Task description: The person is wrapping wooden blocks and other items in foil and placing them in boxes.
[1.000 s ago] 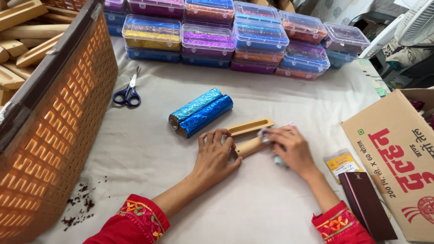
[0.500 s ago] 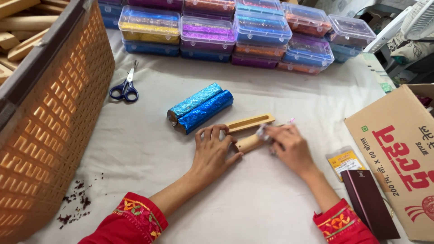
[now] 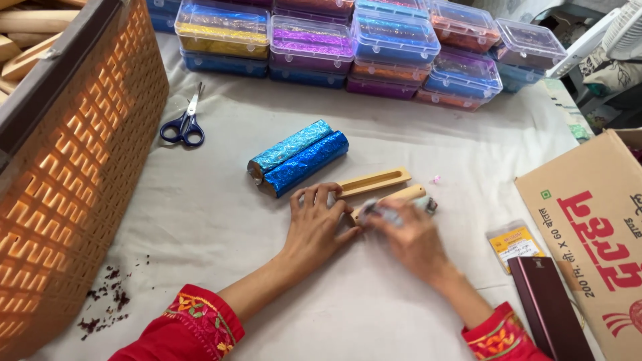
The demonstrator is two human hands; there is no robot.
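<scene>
Nearest, two forearms in red embroidered sleeves (image 3: 200,321) reach up onto the white cloth-covered table (image 3: 221,220). The left hand (image 3: 317,224) lies flat with fingers spread, its fingertips pressing the near end of a pale wooden slotted bar (image 3: 373,182); it grips nothing. The right hand (image 3: 408,237), at three o'clock of the left and just beside it, curls over a plain rounded wooden stick (image 3: 394,198) and pinches a crumpled silvery scrap (image 3: 388,210) against it. The stick lies parallel to the slotted bar, just below it, at the centre of the table.

At five o'clock from the right hand lies a flat dark maroon case (image 3: 548,307), and just above it a small yellow sachet with a printed label (image 3: 513,244). At three o'clock a brown cardboard box with red print (image 3: 595,234) sits tilted at the table's edge. A tiny pink scrap (image 3: 436,179) rests beyond the stick.

At eleven o'clock from the left hand, two foil-wrapped blue rolls (image 3: 301,159) lie side by side, touching. Dark crumbs (image 3: 103,301) dot the cloth at eight o'clock, beside a large orange woven plastic basket (image 3: 73,174) that fills the left side and holds more wooden pieces. Blue-handled scissors (image 3: 184,124) lie near it.

Farthest, at twelve o'clock, stacked clear plastic boxes of coloured foil (image 3: 354,47) form a row in yellow, purple, blue and orange. A white fan (image 3: 625,30) shows at two o'clock.
</scene>
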